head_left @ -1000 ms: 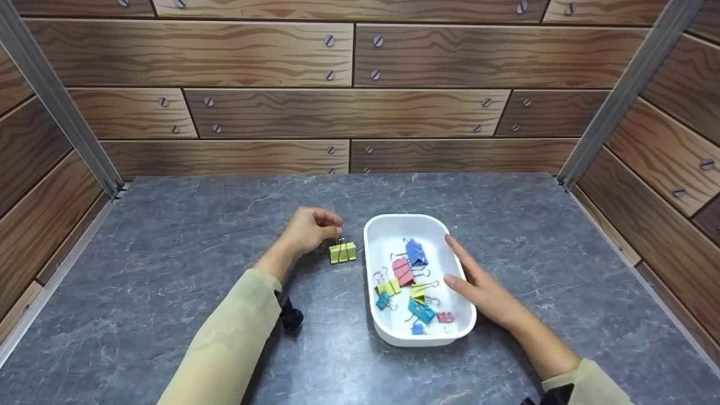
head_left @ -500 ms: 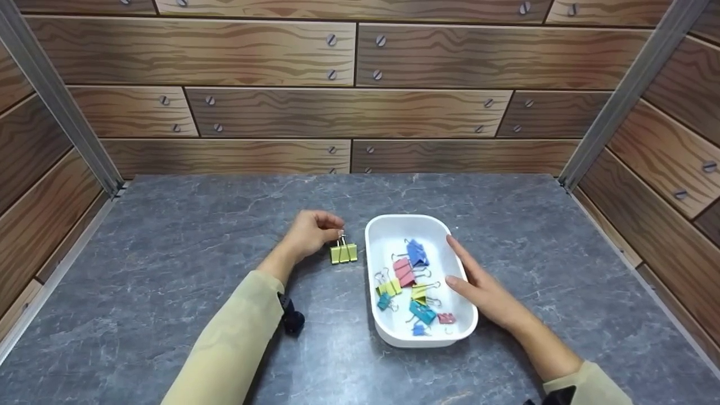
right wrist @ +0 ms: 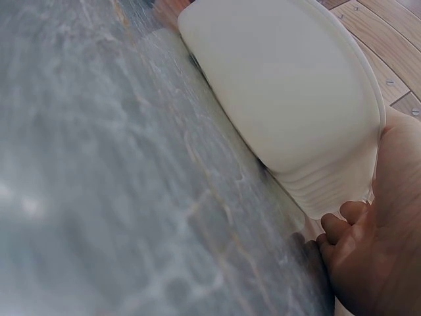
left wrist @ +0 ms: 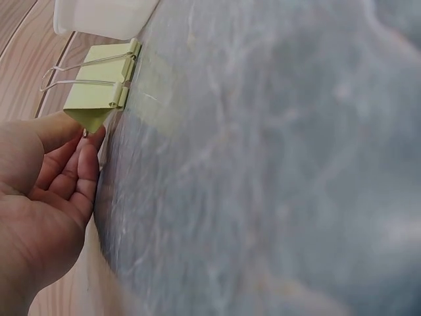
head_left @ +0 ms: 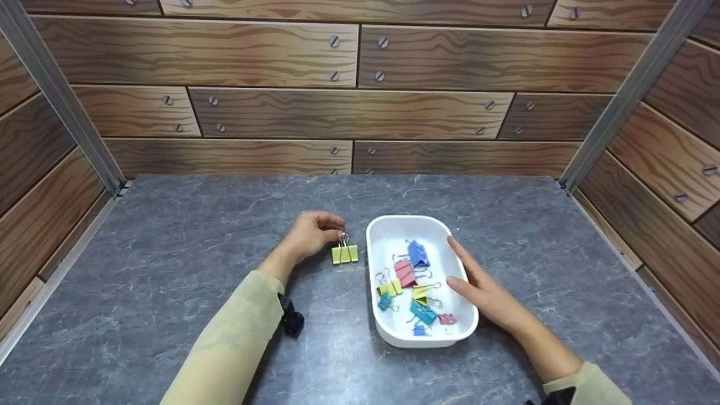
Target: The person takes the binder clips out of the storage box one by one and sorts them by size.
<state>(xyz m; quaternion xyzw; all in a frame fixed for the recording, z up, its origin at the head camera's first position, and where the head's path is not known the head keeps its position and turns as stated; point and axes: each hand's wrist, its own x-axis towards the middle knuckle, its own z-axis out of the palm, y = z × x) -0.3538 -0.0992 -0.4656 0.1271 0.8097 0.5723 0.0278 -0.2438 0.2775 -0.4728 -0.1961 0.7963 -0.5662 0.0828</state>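
Observation:
My left hand (head_left: 311, 234) is left of the white plastic box, its thumb and fingers pinching a wire handle of a yellow binder clip (head_left: 345, 254). In the left wrist view, the clip (left wrist: 102, 76) stands on its spine on the table, the other wire handle free. My right hand (head_left: 482, 291) holds the right side of the white plastic box (head_left: 378, 328), thumb over the rim; in the right wrist view, several fingers (right wrist: 337, 228) curl against its outer wall. In the box lie blue (head_left: 417, 254), red (head_left: 404, 272), yellow (head_left: 389, 288) and teal (head_left: 422, 312) binder clips of differing sizes.
The box stands on a grey marbled tabletop (head_left: 225, 197). A wood-patterned wall (head_left: 270, 112) closes off the back, with similar side walls and metal corner posts (head_left: 619, 107). A dark wrist-worn device (head_left: 291, 319) sticks out beside the left sleeve.
The yellow clip's wire handles show more fully below my left fingertips than before, and that hand has shifted only slightly. My right hand and the box keep their places.

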